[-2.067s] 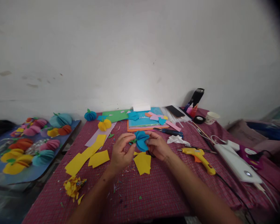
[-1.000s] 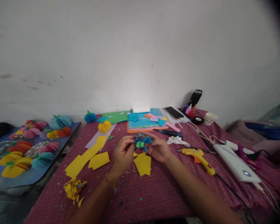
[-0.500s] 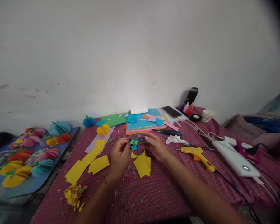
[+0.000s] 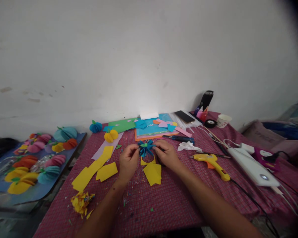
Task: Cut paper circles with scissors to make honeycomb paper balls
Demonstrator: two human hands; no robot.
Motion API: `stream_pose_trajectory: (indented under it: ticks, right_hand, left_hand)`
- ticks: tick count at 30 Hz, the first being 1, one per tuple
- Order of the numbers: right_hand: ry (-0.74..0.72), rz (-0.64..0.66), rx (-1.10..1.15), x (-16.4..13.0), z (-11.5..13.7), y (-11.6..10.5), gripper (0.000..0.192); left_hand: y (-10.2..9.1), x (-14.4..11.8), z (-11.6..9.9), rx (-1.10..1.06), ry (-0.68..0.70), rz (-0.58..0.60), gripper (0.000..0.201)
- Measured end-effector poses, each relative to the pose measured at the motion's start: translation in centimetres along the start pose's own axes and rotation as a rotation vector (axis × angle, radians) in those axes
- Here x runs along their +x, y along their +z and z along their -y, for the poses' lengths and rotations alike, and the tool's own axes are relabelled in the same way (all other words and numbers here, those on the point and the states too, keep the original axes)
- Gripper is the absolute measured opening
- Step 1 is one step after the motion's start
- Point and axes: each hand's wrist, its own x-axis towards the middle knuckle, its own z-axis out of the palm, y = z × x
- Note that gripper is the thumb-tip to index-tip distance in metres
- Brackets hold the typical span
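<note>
I hold a small blue folded-paper ball [image 4: 146, 147] with a green leaf on top between both hands, just above the red checked tablecloth [image 4: 164, 205]. My left hand [image 4: 128, 162] pinches its left side with the fingertips. My right hand [image 4: 165, 154] grips its right side. Below the ball lie yellow paper cut-outs [image 4: 152, 172]. More yellow paper pieces [image 4: 94, 168] lie to the left of my left hand.
A yellow glue gun [image 4: 212, 164] with its cord lies to the right, beside a white power strip [image 4: 250, 167]. Coloured paper sheets [image 4: 151, 127], a phone, bottles, tape and a paper cup [image 4: 223, 120] line the back. Finished paper balls [image 4: 32, 158] fill a side table at left.
The blue paper piece has been fanned out from a flat fold into a round ball and turned in my fingers. Both hands stay at the table's middle.
</note>
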Motion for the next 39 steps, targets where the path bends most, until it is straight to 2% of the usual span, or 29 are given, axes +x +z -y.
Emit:
stream_pose_trajectory:
  ticks: [4, 6, 12, 21, 27, 33, 39]
  right_hand:
    - [0.052, -0.045, 0.068, 0.2, 0.0, -0.4, 0.017]
    - [0.073, -0.071, 0.088, 0.2, 0.0, -0.5, 0.018]
    - [0.095, -0.093, 0.081, 0.0, -0.5, -0.4, 0.016]
    - [0.119, -0.042, 0.117, 0.1, -0.8, -0.5, 0.017]
    - [0.097, -0.026, 0.104, -0.1, -0.9, -0.6, 0.018]
    - [0.057, 0.005, 0.022, -0.1, -0.5, -0.6, 0.011]
    - [0.079, 0.018, 0.025, -0.1, -0.7, -0.5, 0.012]
  left_hand:
    - [0.2, 0.0, -0.4, -0.045, -0.058, 0.116, 0.030]
    - [0.1, 0.1, -0.5, 0.004, -0.055, 0.144, 0.032]
    - [-0.5, 0.3, -1.1, 0.280, 0.105, 0.171, 0.016]
    - [-0.5, 0.2, -1.5, 0.335, 0.246, 0.173, 0.011]
    - [-0.5, 0.2, -1.2, 0.380, 0.247, 0.161, 0.009]
    - [-0.5, 0.5, -1.5, 0.328, 0.285, 0.171, 0.014]
    - [-0.6, 0.5, -1.6, 0.333, 0.279, 0.161, 0.014]
